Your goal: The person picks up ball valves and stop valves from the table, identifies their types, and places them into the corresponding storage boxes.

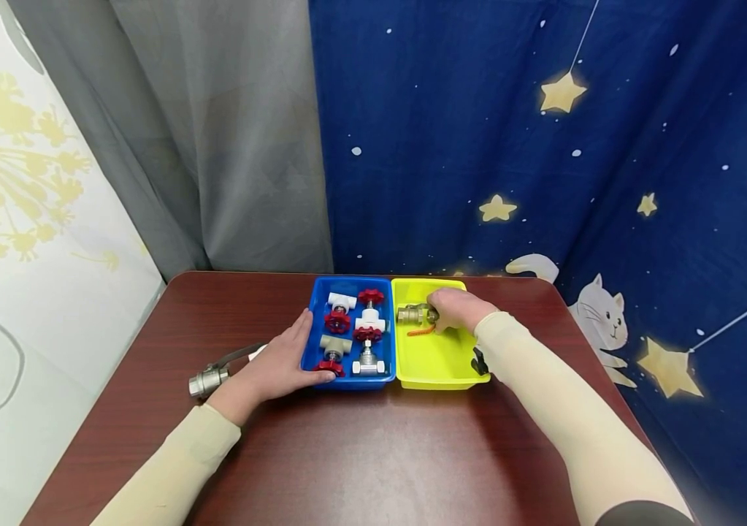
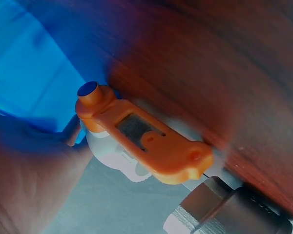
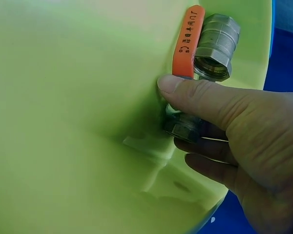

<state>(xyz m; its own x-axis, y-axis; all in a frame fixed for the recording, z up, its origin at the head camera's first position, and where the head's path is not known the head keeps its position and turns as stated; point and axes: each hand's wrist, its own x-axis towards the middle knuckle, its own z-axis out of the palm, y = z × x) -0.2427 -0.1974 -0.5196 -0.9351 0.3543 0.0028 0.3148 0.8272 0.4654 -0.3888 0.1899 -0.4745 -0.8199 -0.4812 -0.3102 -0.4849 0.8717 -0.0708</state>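
Blue curtain [image 1: 426, 161] hangs behind the brown table [image 1: 373, 460]. The right hand [image 1: 460, 308] pinches a valve [image 1: 412, 315] in the yellow tray [image 1: 439, 365]; the left hand [image 1: 281, 365], fingers extended, touches the blue tray [image 1: 347, 283].

Bright, even light fills the head view; sheen whitens the wood-grain tabletop [image 1: 389, 460] nearer the camera than the left fingers [image 1: 296, 332]; the left wrist view is dimmer, bluish, softly blurred; in the right wrist view, shadow darkens the yellow tray [image 3: 88, 102] beside the thumb [image 3: 188, 92].
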